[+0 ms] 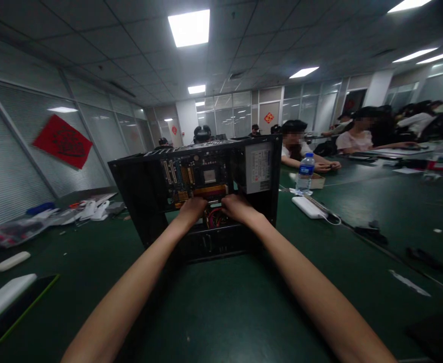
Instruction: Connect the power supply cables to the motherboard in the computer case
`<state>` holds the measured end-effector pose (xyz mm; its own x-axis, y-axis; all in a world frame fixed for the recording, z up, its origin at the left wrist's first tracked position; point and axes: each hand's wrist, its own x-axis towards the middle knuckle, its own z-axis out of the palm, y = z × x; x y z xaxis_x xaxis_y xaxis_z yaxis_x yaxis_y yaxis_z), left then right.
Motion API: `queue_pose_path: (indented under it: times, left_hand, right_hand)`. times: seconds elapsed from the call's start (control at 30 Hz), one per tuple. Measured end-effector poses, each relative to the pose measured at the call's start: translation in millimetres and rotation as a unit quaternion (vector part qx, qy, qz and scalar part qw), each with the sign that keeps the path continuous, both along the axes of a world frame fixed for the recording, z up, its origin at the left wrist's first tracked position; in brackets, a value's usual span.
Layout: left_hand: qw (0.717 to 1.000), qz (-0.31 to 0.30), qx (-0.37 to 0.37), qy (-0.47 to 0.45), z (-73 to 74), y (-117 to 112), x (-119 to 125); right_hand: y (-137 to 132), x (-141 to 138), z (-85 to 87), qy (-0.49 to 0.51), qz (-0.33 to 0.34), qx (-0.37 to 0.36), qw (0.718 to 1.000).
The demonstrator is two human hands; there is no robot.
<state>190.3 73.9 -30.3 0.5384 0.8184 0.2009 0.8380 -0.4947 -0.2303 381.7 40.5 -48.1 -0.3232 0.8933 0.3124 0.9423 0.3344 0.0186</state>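
An open computer case [130, 201] stands upright on the green table, its open side facing me. Inside it I see a motherboard [194, 174] with a square processor socket [209, 175] and a silver power supply [259, 169] at the upper right. My left hand [194, 207] and my right hand [237, 205] both reach into the case, at the lower edge of the board. Their fingers are curled in close to the orange-red memory slots [209, 191]. Whatever the fingertips hold is hidden. Between and below the hands lie bundled coloured cables [216, 218].
To the right stand a water bottle [305, 174] and a white power strip or adapter [308, 207] with a cable. Plastic bags and packaging [92, 209] lie at the left, with a white box-like object [5, 300] nearer. Other people [296, 143] sit across the table.
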Motion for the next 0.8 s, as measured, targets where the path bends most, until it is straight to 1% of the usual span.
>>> queue_pose_path:
  times: [0.13, 0.3, 0.47, 0.6, 0.67, 0.8]
  left_hand:
    - [1.000, 0.000, -0.006, 0.025, 3.3, -4, 4]
    - [1.000, -0.004, 0.002, 0.024, 4.6, -6, 5]
    - [1.000, -0.013, 0.010, 0.020, 1.1, -3, 3]
    - [1.000, -0.017, 0.015, 0.019, -2.5, 1, 2]
    - [0.999, -0.019, 0.016, 0.019, -3.8, 2, 2]
    - [0.999, -0.028, 0.020, 0.019, -5.6, 3, 1]
  right_hand:
    - [-2, -1, -0.6, -0.014, -0.003, 0.005, 1.000]
    - [1, -5, -1.4, -0.050, -0.004, 0.014, 0.999]
    - [13, -8, 2.7, -0.098, 0.029, 0.033, 0.994]
    - [23, -10, 6.0, -0.180, 0.077, 0.074, 0.978]
    - [26, -12, 5.1, -0.207, 0.085, 0.081, 0.971]
    - [28, -15, 0.7, -0.219, 0.080, 0.079, 0.969]
